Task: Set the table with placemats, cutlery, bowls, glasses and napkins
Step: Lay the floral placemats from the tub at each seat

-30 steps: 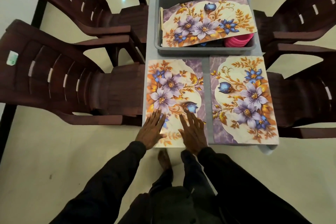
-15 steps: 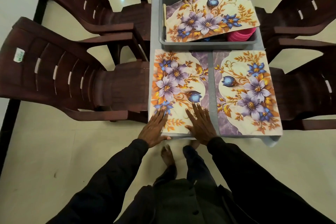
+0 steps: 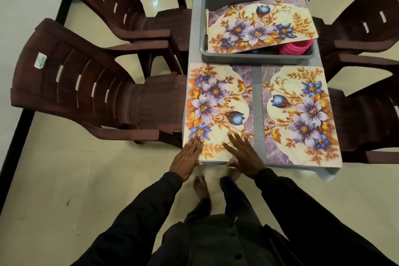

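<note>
Head view, left hand (image 3: 187,158): lying flat, fingers spread, holding nothing, pressing the near left corner of the left placemat (image 3: 218,110).
Head view, right hand (image 3: 245,156): lying flat and spread too, gripping nothing, on the same mat's near edge.
Placemats: two are lying side by side on the grey table (image 3: 257,97); the right placemat (image 3: 302,114) is untouched. A third mat (image 3: 257,26) is sitting tilted on the grey tub (image 3: 203,28), over pink bowls (image 3: 294,46).
Change: both hands are sitting nearer the table's end than before.
</note>
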A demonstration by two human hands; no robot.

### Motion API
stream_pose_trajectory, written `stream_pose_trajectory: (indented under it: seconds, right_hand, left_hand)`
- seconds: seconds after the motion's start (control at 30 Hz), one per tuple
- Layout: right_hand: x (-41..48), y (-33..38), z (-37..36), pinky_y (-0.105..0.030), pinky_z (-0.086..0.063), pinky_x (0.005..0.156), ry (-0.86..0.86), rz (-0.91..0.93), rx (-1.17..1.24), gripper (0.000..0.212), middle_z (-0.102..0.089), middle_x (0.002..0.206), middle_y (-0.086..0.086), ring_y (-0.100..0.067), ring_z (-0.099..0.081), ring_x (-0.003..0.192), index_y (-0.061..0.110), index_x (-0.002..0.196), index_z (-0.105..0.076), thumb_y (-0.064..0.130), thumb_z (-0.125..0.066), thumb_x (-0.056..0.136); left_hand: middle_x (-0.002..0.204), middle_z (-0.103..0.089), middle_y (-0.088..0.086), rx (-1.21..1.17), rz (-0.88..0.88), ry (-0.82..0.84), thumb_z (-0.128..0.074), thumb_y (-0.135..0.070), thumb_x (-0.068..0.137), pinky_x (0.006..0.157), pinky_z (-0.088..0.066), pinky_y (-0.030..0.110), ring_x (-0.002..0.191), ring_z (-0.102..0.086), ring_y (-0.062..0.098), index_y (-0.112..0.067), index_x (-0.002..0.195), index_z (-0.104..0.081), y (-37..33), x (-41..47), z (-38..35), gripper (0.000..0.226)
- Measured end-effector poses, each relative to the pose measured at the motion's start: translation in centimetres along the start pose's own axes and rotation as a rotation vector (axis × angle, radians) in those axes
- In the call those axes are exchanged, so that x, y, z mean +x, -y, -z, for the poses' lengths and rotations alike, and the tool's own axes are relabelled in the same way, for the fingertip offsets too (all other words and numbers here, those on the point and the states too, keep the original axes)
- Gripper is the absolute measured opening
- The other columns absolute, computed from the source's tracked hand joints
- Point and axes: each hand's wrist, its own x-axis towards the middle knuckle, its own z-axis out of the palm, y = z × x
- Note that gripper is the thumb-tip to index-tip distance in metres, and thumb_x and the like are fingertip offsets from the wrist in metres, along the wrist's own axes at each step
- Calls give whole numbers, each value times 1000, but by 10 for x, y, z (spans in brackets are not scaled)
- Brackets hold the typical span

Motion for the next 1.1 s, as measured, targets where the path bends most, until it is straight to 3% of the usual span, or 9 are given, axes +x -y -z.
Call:
stream_pose_trajectory:
  seconds: [0.13,0.3,0.57,0.77,1.1]
  right_hand:
    - [0,-7,5,-54,-4,123,3,22,25,87,-11,169,-9,-33,-4,156,25,157,-34,54,-73,84]
    - [1,-6,4,-58,-6,124,8,-1,17,82,-12,168,-8,-32,-4,156,27,154,-37,47,-76,85]
    - [1,-10,4,-57,-8,124,22,-12,32,81,-13,169,-6,-30,-5,156,30,153,-39,55,-73,84]
    - [1,-7,5,-60,-15,123,-3,-24,18,79,-19,167,-8,-32,-12,155,28,151,-43,49,-77,83]
    - [1,-7,7,-58,-13,124,9,-60,64,79,-18,167,-4,-28,-10,156,31,150,-44,50,-78,82]
  left_hand:
    - [166,-28,14,-29,-8,-34,-90,-17,78,108,-46,40,152,-29,33,-4,158,-34,0,-4,0,98]
    - [167,-24,10,-42,3,-10,-89,-17,79,102,-55,43,152,-29,32,-6,159,-33,3,-3,-1,99]
    - [169,-19,7,-30,-7,3,-87,-18,81,102,-52,33,154,-24,26,-10,160,-30,9,-3,2,98]
    - [171,-14,3,-36,0,35,-85,-12,83,101,-55,36,156,-19,23,-14,163,-24,16,-1,-3,100]
    - [170,-18,6,-23,-7,61,-83,-13,85,103,-52,37,156,-21,26,-12,162,-26,14,2,0,96]
